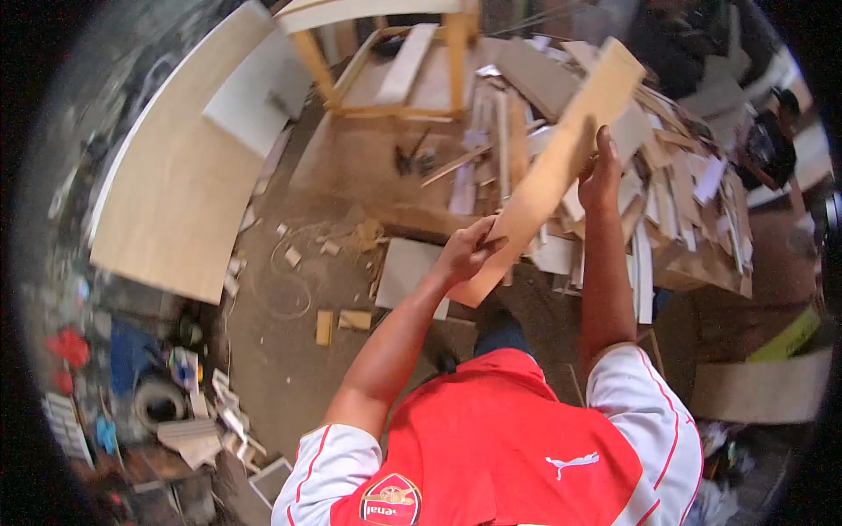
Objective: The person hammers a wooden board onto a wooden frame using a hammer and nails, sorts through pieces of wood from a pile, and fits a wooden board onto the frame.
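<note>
A long, flat wooden board (pixel 548 188) is held slantwise in front of me, its far end up to the right and its near end close to my shirt. My left hand (pixel 471 252) is closed around its left edge near the lower end. My right hand (pixel 600 175) grips the opposite edge farther up, thumb pointing upward; its other fingers are partly hidden. Beyond the board, a large heap of wood offcuts (pixel 684 188) covers a low surface.
A wooden frame with legs (pixel 456 66) stands on a brown panel (pixel 351 171) at the back. A large plywood sheet (pixel 175 193) leans at the left. Small wood blocks (pixel 354 319) and a pale square panel (pixel 408 276) lie on the floor. A tyre (pixel 160 401) sits among clutter lower left.
</note>
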`<action>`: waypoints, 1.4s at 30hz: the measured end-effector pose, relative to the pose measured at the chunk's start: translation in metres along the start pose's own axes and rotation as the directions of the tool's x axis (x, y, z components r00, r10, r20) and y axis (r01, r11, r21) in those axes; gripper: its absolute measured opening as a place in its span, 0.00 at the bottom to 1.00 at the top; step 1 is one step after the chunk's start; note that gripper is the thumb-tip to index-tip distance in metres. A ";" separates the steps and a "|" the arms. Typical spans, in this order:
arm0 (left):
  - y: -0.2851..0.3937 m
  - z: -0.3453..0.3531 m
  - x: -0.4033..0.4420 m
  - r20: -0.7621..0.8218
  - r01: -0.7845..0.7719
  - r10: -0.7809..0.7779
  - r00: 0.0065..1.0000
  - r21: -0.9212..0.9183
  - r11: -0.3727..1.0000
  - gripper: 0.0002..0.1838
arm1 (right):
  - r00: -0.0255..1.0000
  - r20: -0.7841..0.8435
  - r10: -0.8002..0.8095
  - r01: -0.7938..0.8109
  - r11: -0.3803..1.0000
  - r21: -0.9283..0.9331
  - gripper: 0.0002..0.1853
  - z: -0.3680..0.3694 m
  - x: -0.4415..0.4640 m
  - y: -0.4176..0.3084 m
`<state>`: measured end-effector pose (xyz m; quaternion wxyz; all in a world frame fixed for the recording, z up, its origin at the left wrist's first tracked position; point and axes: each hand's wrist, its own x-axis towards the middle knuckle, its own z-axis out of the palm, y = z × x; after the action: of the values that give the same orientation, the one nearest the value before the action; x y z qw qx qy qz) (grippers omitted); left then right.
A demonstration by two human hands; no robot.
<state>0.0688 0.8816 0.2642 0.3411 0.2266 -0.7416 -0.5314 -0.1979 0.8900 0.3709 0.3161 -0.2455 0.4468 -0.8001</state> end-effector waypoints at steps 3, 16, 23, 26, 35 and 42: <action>0.007 -0.053 -0.044 -0.126 -0.037 0.045 0.991 0.062 0.997 0.20 | 0.998 0.057 -0.030 0.024 0.993 0.113 0.20 0.069 -0.024 0.037; -0.082 -0.276 -0.110 -0.494 0.459 -0.209 0.844 0.463 0.758 0.38 | 0.993 -0.033 -0.109 0.114 0.939 0.324 0.25 0.259 -0.021 0.161; -0.156 -0.408 -0.087 -0.446 0.449 -0.234 0.864 0.471 0.759 0.36 | 0.993 -0.086 -0.086 0.111 0.935 0.338 0.23 0.363 0.009 0.225; -0.157 -0.455 -0.080 -0.474 0.448 -0.198 0.858 0.501 0.740 0.33 | 0.983 -0.112 -0.147 0.170 0.957 0.235 0.20 0.407 0.012 0.245; -0.203 -0.601 -0.046 -0.482 0.372 -0.157 0.862 0.394 0.840 0.31 | 0.935 -0.230 -0.270 0.307 0.941 0.144 0.25 0.513 0.042 0.326; -0.298 -0.756 -0.021 -0.225 0.246 -0.143 0.964 0.543 0.803 0.32 | 0.831 -0.435 -0.346 0.438 0.890 0.128 0.18 0.596 0.052 0.391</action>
<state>0.6394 0.3183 0.1308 0.2648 0.4377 -0.8060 -0.2977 0.2817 0.3618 0.3222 0.0714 -0.1264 0.3492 -0.9258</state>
